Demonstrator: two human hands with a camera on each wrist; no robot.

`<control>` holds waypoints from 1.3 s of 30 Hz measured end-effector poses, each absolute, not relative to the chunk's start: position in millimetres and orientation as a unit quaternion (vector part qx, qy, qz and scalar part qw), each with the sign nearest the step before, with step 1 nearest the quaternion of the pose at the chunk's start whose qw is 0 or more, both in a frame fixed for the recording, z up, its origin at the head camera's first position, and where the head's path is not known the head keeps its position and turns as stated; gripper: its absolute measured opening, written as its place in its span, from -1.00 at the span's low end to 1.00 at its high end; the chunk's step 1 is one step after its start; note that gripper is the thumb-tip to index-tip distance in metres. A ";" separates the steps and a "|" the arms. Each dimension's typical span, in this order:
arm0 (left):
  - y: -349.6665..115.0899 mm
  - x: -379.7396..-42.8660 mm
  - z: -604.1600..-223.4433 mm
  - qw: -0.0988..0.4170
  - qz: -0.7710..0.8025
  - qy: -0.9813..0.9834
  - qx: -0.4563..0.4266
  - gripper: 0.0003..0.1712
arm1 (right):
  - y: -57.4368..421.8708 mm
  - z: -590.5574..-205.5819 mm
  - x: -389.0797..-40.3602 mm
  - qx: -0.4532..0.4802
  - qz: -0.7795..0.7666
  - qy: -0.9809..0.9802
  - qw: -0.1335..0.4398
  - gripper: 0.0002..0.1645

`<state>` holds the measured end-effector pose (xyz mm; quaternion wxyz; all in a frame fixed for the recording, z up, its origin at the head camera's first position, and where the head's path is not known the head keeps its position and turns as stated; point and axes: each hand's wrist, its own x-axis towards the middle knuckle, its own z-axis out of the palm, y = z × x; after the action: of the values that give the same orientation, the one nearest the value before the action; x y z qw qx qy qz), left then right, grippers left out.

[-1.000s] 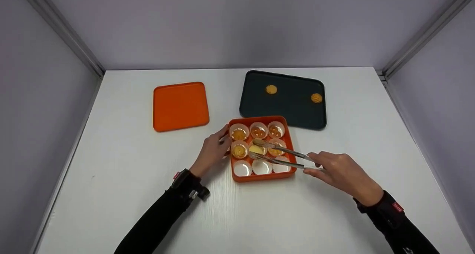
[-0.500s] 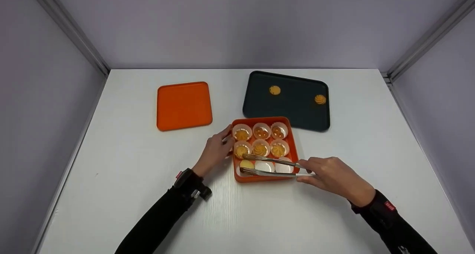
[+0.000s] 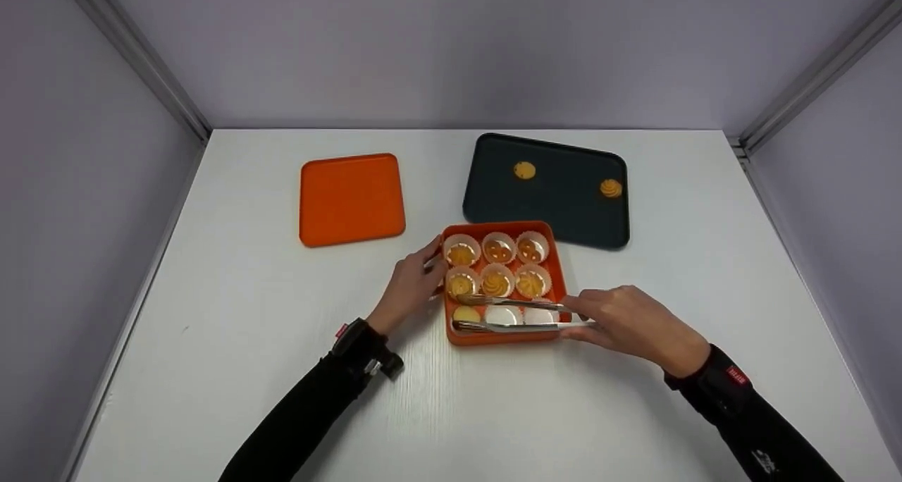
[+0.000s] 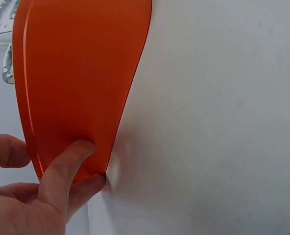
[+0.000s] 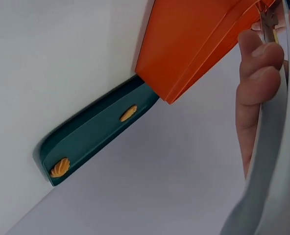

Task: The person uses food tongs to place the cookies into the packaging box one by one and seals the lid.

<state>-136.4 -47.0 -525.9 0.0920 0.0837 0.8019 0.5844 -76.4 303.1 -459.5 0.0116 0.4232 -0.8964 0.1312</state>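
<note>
An orange box point(image 3: 507, 339) holds rows of white paper cups point(image 3: 503, 316), several with golden cookies point(image 3: 495, 285) in them. My left hand point(image 3: 409, 285) holds the box at its left side; in the left wrist view the thumb point(image 4: 76, 155) presses its orange wall and other fingers bend at its edge. My right hand point(image 3: 631, 327) grips metal tongs point(image 3: 518, 328) by their pale handles. The tong tips stand apart over the front left cup, on either side of a pale yellow round cookie point(image 3: 466, 316). That cup is mostly hidden.
Behind the box lies a dark green tray point(image 3: 564, 207) with a dotted round cookie point(image 3: 524, 170) and a swirled cookie point(image 3: 611, 188). A flat orange tray or lid point(image 3: 352, 200) lies at the back left. Walls surround the white table point(image 3: 246, 313).
The tongs have carried the pale cookie from over the middle cup to the front left cup. During the last half second they barely moved. My left hand stays at the box.
</note>
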 end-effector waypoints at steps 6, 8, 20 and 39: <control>-46.3 -136.4 -527.4 0.097 0.587 0.800 0.076 -0.34 | 300.0 -455.1 -82.9 0.422 0.126 -0.898 -0.015 -0.39; -46.2 -136.3 -527.8 0.099 0.590 0.798 0.077 -0.34 | 299.2 -454.3 -84.1 0.418 0.122 -0.900 -0.026 -0.38; -44.2 -137.1 -525.3 0.104 0.600 0.789 0.079 -0.34 | 298.4 -458.0 -84.3 0.410 0.104 -0.906 -0.024 -0.47; -46.7 -137.1 -524.3 0.093 0.585 0.801 0.085 -0.35 | 328.3 -452.4 -91.5 0.296 0.165 -0.935 0.100 -0.55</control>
<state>-137.1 -46.7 -524.3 0.0934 0.0846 0.8012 0.5850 -91.5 328.3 -452.4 0.1003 0.2962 -0.9353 0.1654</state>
